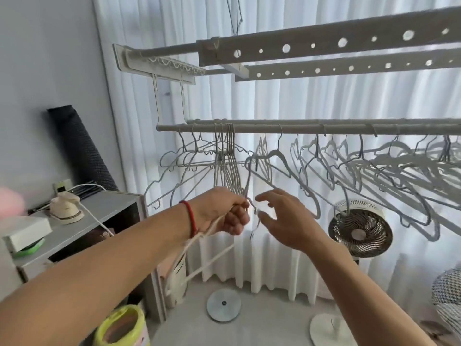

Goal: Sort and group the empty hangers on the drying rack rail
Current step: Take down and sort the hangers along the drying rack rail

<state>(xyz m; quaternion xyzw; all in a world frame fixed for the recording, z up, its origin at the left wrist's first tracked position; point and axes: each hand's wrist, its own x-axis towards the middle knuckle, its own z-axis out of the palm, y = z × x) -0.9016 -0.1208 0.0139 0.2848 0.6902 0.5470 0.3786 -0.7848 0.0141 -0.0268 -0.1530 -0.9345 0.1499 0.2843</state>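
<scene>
Both forearms reach up from the bottom edge toward the rail (249,127), because the work sits above chest height. Left hand (222,211), a red band at its wrist, is curled tight around the lower ends of a bunch of thin hangers (228,168); their hooks sit packed together on the rail, so gripping them low seems meant to keep the bunch from fanning out while another is added. A couple of pale bars from that bunch run down past the wrist. Right hand (282,218) is wide, fingers spread and holding nothing, just beside the left, with one loose hanger (272,168) hanging tilted between them; by my reading it is about to draw that one into the bunch. Further right the thicker hangers (374,161) are strung unevenly along the rail, many askew, so most of the sorting looks undone. To the left a few more wire ones (184,156) hang splayed. Behind stands a curtain (299,101), with a fan (359,228) low at right and a bench (104,208) at left.
</scene>
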